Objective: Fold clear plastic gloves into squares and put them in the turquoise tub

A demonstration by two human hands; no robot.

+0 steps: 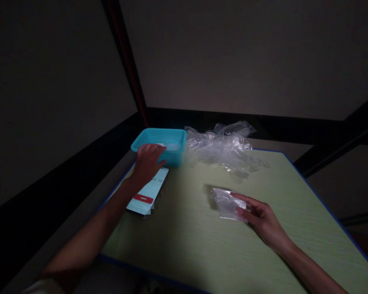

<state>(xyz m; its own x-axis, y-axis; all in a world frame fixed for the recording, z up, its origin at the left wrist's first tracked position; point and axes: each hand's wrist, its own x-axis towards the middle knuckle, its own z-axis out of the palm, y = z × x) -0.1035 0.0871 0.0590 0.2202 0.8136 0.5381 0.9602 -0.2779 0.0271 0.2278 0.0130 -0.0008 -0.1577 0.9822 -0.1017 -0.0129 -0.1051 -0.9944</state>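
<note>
My right hand [265,224] pinches a small clear plastic bag [228,204] between thumb and fingers, a little above the table. The bag looks flat and crinkled, its left end loose. At the near rim of a turquoise plastic basket [171,158] is my left hand [149,162]. Its fingers reach over the rim, and the thumb stands apart from them outside the basket. Whitish pieces [173,146] lie inside the basket, some just beyond those fingertips; their kind is unclear. Beneath my left wrist rests a phone [150,192] with a lit screen, partly covered by the arm.
A loose heap of clear plastic bags [217,147] spreads along the far side of the table, right of the basket. The pale green table [184,245] has a blue edge. Dark walls [248,57] rise behind it, and the room is dim.
</note>
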